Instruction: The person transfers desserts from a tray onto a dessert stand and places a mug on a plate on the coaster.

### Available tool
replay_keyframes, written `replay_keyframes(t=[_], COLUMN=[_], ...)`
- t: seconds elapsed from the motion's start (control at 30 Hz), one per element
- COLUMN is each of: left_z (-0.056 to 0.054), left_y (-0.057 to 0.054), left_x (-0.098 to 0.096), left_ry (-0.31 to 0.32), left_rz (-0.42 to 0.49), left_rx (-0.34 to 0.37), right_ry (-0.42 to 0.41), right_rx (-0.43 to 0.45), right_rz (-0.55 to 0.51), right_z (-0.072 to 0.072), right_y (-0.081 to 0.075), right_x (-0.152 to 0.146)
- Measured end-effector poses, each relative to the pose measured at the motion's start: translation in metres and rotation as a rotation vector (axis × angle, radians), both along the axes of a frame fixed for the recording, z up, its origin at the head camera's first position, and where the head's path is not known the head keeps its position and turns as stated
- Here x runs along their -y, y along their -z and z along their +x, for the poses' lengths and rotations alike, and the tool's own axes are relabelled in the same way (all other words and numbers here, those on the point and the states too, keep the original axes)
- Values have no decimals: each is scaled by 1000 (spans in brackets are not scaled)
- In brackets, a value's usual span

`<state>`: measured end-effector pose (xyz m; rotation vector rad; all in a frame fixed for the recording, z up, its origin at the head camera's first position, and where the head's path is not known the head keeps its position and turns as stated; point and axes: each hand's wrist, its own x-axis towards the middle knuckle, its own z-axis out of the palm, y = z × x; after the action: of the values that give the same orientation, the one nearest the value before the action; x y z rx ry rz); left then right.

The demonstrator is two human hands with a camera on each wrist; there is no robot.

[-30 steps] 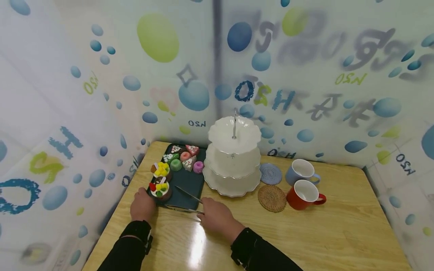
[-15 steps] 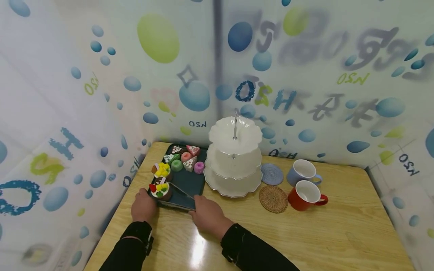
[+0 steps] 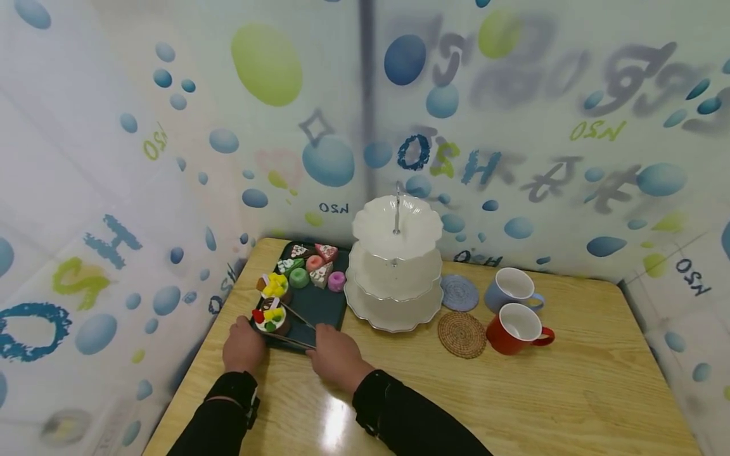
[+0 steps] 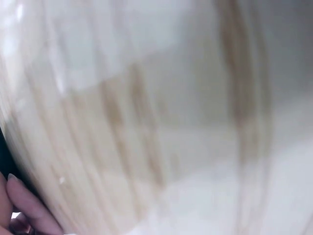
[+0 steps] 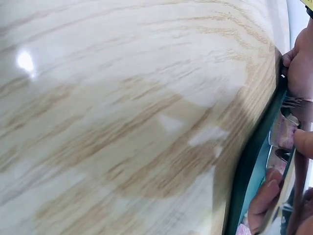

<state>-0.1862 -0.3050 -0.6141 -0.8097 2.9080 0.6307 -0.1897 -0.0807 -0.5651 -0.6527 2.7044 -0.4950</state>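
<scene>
My right hand [image 3: 338, 356] holds metal serving tongs [image 3: 300, 316] by the handle end. Their two arms spread around the front round toy cake [image 3: 272, 318], one along its far right side and one along its front. The cake has a brown side and a white top with red, yellow and green pieces. In the right wrist view the tongs' fork-like end [image 5: 293, 103] shows beside the cake. My left hand [image 3: 244, 346] grips the front left corner of the dark tray [image 3: 319, 306]; a fingertip [image 4: 29, 203] shows by its edge in the left wrist view.
Behind the front cake sit another round cake [image 3: 274, 286], a green ring-shaped sweet [image 3: 299, 277] and several cake slices. A white three-tier stand [image 3: 393, 316] rises right of the tray. Two coasters [image 3: 462, 334], a blue mug [image 3: 509, 290] and a red mug [image 3: 514, 329] stand further right.
My right hand has moved left with the tongs, bringing their arms from over the tray's right part to around the front cake. The left hand stays at the tray's corner.
</scene>
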Motion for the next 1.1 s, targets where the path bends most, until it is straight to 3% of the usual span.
replay_keyframes(t=[0.33, 0.67, 0.9, 1.1], left_z=[-2, -1, 0, 3], left_y=[6, 4, 3, -4], left_x=[1, 3, 3, 2], left_ry=[-3, -6, -2, 19], left_rz=[-4, -10, 33, 37], left_rx=[-31, -47, -30, -28], right_ry=[-9, -5, 24, 80], right_rx=[-9, -23, -11, -59], right_rz=[-2, -56, -73, -73], right_z=[0, 6, 5, 5], right_y=[13, 24, 15, 2], right_x=[3, -8, -28, -46])
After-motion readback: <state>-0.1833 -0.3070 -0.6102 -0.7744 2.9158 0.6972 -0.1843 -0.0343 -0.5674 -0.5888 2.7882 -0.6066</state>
